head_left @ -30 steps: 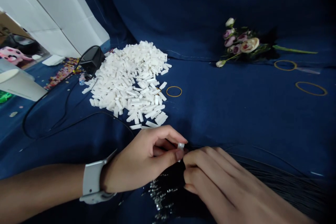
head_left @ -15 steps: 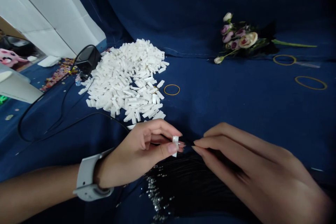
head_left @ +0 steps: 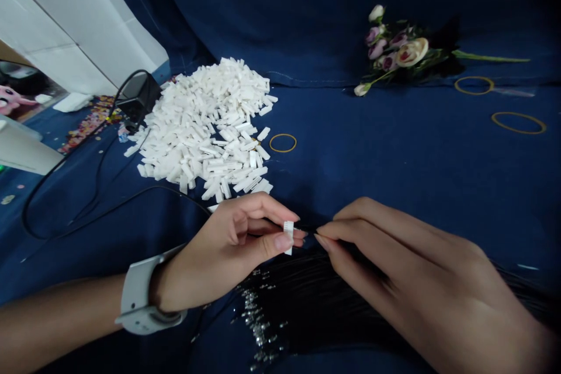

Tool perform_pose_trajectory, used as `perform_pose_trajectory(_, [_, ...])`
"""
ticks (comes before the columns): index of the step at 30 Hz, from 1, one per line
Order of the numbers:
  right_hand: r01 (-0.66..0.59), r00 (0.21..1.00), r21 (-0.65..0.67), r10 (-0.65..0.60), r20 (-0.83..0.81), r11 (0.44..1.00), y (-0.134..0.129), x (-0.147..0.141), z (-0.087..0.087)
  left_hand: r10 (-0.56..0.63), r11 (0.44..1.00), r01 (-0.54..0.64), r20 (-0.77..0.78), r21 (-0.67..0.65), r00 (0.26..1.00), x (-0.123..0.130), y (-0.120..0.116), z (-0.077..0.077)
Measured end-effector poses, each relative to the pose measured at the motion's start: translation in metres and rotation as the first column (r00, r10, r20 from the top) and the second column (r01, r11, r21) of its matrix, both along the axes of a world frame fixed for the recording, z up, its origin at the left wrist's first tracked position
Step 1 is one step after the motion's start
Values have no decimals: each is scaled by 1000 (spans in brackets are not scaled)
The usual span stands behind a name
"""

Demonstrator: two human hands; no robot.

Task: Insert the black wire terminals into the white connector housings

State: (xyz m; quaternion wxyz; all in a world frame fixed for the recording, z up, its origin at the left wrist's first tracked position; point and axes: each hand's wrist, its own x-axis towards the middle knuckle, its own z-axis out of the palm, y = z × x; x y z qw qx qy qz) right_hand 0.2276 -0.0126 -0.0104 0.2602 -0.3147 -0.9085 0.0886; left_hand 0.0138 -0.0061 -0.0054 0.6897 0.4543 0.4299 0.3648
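Observation:
My left hand (head_left: 236,248), with a grey watch strap (head_left: 146,298) at the wrist, pinches a small white plastic connector housing (head_left: 288,238) between thumb and fingers. Facing it from the right, my right hand (head_left: 407,269) is closed in a pinch on a thin black wire (head_left: 309,227). The wire's tip reaches the housing's right side; whether it sits inside I cannot tell. Below both hands lies a bundle of black wires (head_left: 324,304) with shiny metal terminals (head_left: 258,321) at their left ends. A large heap of white connector housings (head_left: 201,123) lies behind my left hand.
A black adapter (head_left: 139,98) and its looping cable (head_left: 48,236) lie left of the heap. Rubber bands (head_left: 283,143) rest on the blue cloth (head_left: 372,146). Artificial flowers (head_left: 407,52) lie at the back right. A white cup (head_left: 26,149) stands at far left.
My right hand has brought the wire left, so its tip now meets the housing. The whole view has shifted slightly, with things appearing a little higher and further left.

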Motion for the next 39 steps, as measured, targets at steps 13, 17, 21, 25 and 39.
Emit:
perform_pose_trajectory(13, [24, 999, 98, -21, -34, 995, 5, -5, -2, 32, 998, -30, -53, 46, 998, 2, -3, 1])
perform_pose_trajectory(17, [5, 1000, 93, -3, -16, 996, 4, -3, -3, 28, 998, -25, -56, 58, 998, 2, -2, 0])
perform_pose_trajectory(21, [1, 1000, 44, -1, 4, 999, 4, -3, -3, 37, 999, -34, -76, 33, 996, 1, -2, 2])
perform_pose_trajectory(25, [8, 1000, 22, -8, 14, 1000, 4, 0, -4, 59, 998, -57, -88, 27, 994, 0, -3, 3])
perform_pose_trajectory(39, [27, 995, -72, -34, -95, 997, 2, -3, -4, 32, 999, -32, -77, 6, 996, 1, 0, 3])
